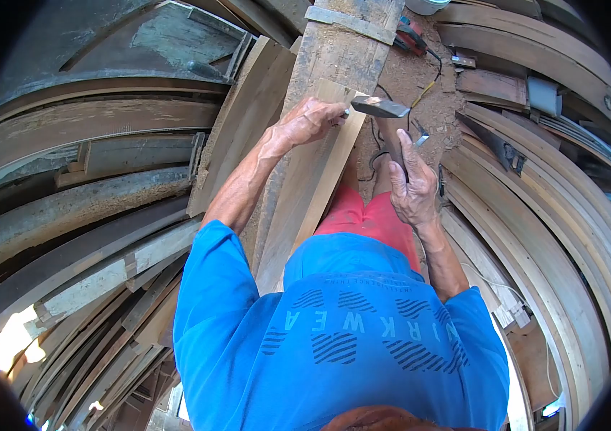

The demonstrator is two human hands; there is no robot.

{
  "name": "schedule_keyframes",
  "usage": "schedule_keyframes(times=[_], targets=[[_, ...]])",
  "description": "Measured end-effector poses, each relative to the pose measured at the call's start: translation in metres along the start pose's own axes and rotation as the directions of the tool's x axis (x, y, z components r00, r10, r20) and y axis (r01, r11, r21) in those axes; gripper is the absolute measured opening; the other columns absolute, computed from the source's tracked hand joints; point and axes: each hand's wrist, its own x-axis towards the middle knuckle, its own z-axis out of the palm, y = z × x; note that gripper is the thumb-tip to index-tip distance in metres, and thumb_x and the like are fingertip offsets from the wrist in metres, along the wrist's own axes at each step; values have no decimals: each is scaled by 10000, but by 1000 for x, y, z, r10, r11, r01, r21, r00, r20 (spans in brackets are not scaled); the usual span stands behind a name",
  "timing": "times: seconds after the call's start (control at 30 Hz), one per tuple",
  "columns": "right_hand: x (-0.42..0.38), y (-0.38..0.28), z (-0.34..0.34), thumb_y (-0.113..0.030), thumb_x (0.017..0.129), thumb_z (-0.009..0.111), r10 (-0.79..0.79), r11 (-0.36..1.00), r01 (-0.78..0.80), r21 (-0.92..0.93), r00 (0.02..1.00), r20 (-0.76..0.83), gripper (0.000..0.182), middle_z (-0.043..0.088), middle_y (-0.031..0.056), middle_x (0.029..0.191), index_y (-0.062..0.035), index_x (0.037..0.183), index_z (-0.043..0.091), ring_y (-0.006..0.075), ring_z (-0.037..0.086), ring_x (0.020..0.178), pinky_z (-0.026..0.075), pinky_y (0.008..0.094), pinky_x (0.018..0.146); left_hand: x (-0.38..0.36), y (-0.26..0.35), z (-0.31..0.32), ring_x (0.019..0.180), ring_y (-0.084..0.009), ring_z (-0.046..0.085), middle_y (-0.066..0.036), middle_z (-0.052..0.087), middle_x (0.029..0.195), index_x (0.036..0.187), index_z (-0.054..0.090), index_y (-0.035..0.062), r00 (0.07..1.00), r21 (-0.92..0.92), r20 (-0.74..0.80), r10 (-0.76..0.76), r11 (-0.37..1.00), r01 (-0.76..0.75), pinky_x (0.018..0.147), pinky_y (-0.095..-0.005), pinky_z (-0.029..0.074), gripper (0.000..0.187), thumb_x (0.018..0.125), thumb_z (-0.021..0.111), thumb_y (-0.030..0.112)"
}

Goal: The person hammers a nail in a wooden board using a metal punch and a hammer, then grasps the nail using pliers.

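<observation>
My left hand [311, 121] is closed in a pinch over the far end of a planed wooden board [313, 169]. A small shiny tip shows at its fingertips; I cannot tell what it belongs to. In my right hand [415, 183] is a hammer [379, 107], gripped by its handle, the index finger stretched along it. The metal hammer head hangs just right of my left fingertips, overlapping the board's edge in this view. Lengthwise beside my legs, the board lies on a worn plank bench [341, 54].
Another wide board [244, 122] leans left of the bench. Stacked timber [97, 126] fills the left side, and long planks [535, 208] line the right. A red power tool [411, 36] with a cord lies on the sawdust-covered floor [438, 93], near a pale bucket [426, 6].
</observation>
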Motion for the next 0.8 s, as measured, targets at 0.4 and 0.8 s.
schedule_keyframes(times=[0.4, 0.8], targets=[[9, 8, -7, -117, 1022, 644, 114, 988, -98, -118, 984, 135, 547, 718, 266, 1228, -52, 1545, 496, 376, 751, 1038, 596, 445, 867, 7, 2, -2, 850, -445, 679, -193, 695, 863, 981, 620, 34, 997, 6, 61, 38, 999, -39, 709, -501, 521, 60, 941, 664, 35], [11, 2, -16, -204, 1057, 607, 198, 958, -193, 213, 980, -4, 550, 733, 236, 1225, -25, 1559, 470, 292, 735, 1027, 550, 400, 926, 16, 9, -8, 827, -441, 677, -204, 694, 855, 1000, 656, 40, 996, -27, 90, 10, 1000, -7, 704, -484, 525, 55, 961, 682, 68]])
